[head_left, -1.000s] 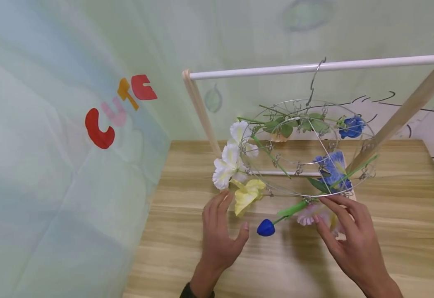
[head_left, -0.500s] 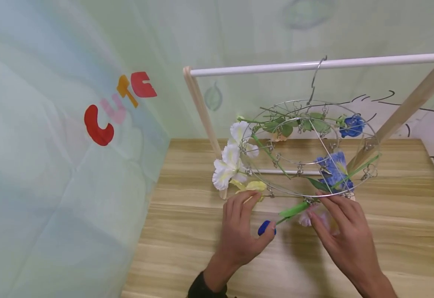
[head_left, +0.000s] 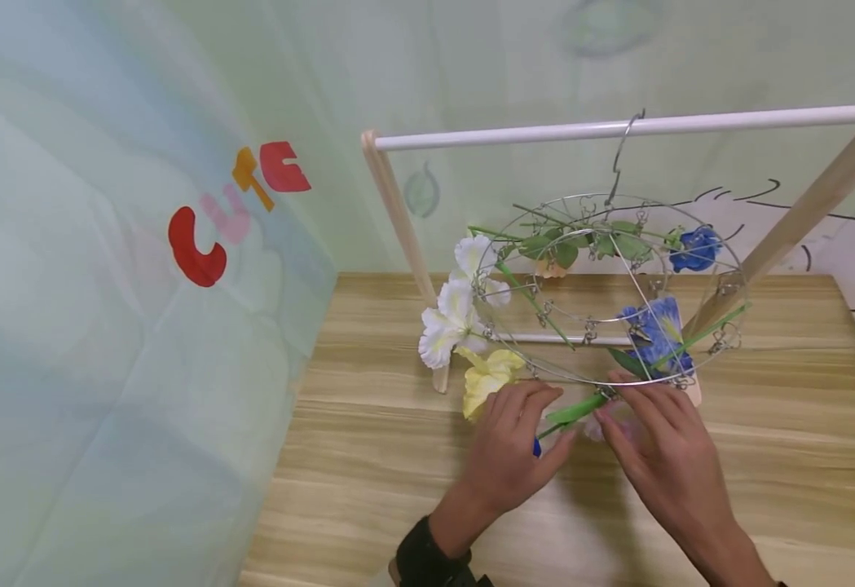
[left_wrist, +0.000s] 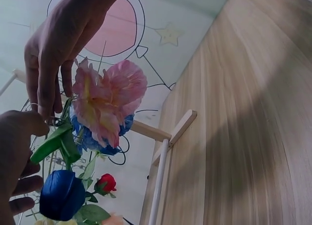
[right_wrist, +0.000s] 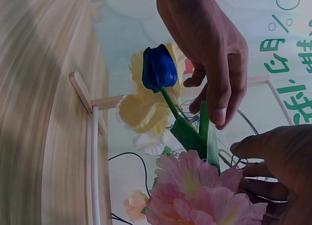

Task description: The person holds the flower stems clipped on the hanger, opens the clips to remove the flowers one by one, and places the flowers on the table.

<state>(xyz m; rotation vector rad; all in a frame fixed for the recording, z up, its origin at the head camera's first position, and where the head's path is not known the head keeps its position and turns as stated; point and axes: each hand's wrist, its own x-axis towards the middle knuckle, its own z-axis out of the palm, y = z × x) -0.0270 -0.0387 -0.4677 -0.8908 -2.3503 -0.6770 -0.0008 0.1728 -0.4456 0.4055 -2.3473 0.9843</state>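
Crossing in front of the yellow flower (head_left: pixel 487 380), the left hand (head_left: pixel 511 452) has come rightward to the blue tulip (right_wrist: pixel 160 68), while the right hand (head_left: pixel 672 452) has edged slightly left at the front of the round wire hanger (head_left: pixel 631 272). Both hands now meet about the tulip's green leaves (head_left: pixel 578 410) and the wire clip (head_left: pixel 606 392) beside them, so the work seems to centre on how this one stem hangs (a judgement, from where the fingertips gather). The left hand's fingers are loosely bent, with a gap between them and the thumb. The right hand's fingertips are at the clip; whether they pinch it, the views do not settle. The tulip hangs above the worktop (head_left: pixel 368 473), well in from its left edge and farther from the back edge than the hanger; the pink flower (right_wrist: pixel 195 191) is just beside its leaves.

Half a second ago the left hand covered much of the yellow flower, and more of the tulip's bloom showed in the head view. Now the yellow petals are largely uncovered and only a sliver of blue shows there. The white flowers (head_left: pixel 451 322) stay near the hanger's left side.
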